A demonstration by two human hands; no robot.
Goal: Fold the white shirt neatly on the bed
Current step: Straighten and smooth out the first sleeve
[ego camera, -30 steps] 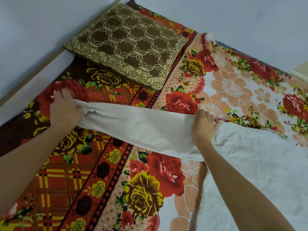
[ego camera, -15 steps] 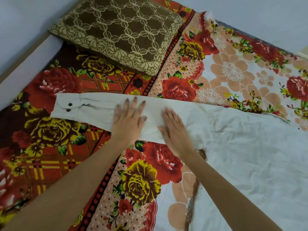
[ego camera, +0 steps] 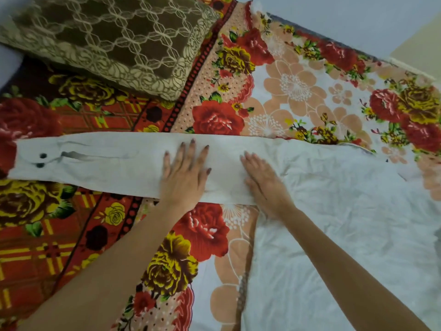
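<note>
A white shirt (ego camera: 334,211) is lying spread on the bed (ego camera: 298,91), its body covering the near right part of the bed and one long sleeve (ego camera: 95,163) stretching straight out toward the left edge. The sleeve is lying flat, with its cuff (ego camera: 26,161) at the far left end showing two dark buttons (ego camera: 41,160) beside a short slit. The body of the shirt is looking creased and wrinkled, while the sleeve is looking smoother.

Both hands are resting palm down on the sleeve near where it is joining the body. The left hand (ego camera: 185,174) is lying flat with fingers spread wide and pointing toward the far edge of the bed, gripping nothing. The right hand (ego camera: 263,180) is just beside it, also flat and open, fingers held closer together, pressing on the cloth at the shoulder end and closing around nothing. Both bare forearms are reaching in from the near edge.

The bed is wearing a loud flowered sheet: red and yellow roses on a dark red plaid ground along the left side, a dotted band with a dark bead border running up the middle, and peach blossoms on white toward the right. A brown pillow (ego camera: 114,41) with a pale lattice pattern is sitting at the far left corner, well apart from the sleeve. Beyond the far edge, a plain pale wall (ego camera: 346,13) is showing, and a cream strip is appearing at the far right corner.
</note>
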